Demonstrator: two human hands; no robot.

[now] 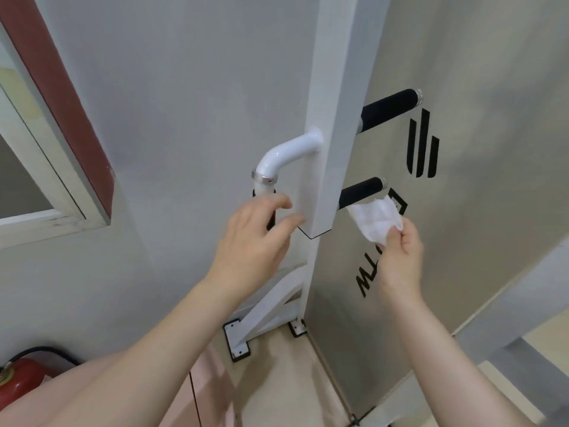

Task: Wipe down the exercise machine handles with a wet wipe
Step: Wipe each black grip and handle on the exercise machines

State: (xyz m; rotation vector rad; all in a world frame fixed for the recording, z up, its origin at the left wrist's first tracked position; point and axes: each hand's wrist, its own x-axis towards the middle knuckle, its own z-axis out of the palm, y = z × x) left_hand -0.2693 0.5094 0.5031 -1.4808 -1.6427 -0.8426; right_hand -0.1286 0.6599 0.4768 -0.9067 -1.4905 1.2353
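Note:
A white upright post (326, 118) of the exercise machine stands in the room corner. Two black foam handles stick out to its right: an upper handle (389, 110) and a lower handle (360, 194). A white bent tube (283, 157) with a chrome ring leads left and down to a black grip (271, 219), mostly hidden behind my left hand (255, 238). That hand hovers at the grip with fingers apart, holding nothing. My right hand (400, 257) pinches a crumpled white wet wipe (375, 221) just below the lower handle's outer end.
The post's white brace and black-edged foot plates (237, 340) are bolted to the floor below. A red fire extinguisher (18, 380) sits at the lower left. A framed window (46, 155) is on the left wall. The right wall carries black lettering.

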